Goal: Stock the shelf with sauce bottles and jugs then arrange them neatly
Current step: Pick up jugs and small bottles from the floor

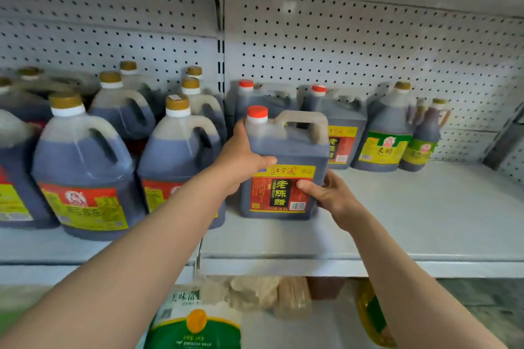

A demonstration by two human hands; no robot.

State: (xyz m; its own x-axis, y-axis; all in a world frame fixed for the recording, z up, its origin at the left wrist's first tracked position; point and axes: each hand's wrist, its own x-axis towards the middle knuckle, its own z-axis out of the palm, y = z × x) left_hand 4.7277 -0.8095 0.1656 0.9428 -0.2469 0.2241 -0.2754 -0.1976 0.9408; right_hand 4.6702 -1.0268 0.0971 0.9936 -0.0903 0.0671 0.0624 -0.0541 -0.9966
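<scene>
Where hands grip, jug label half-covered

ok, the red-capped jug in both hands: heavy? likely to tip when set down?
Probably heavy: the red-capped jug looks nearly full of dark liquid, and left hand and right hand both grip it. Its square, flat-looking base should resist tipping. The liquid may slosh.

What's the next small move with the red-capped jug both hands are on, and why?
Probably slide the jug straight back. The left hand and right hand grip it near the shelf front, while two matching jugs stand against the back panel.
</scene>
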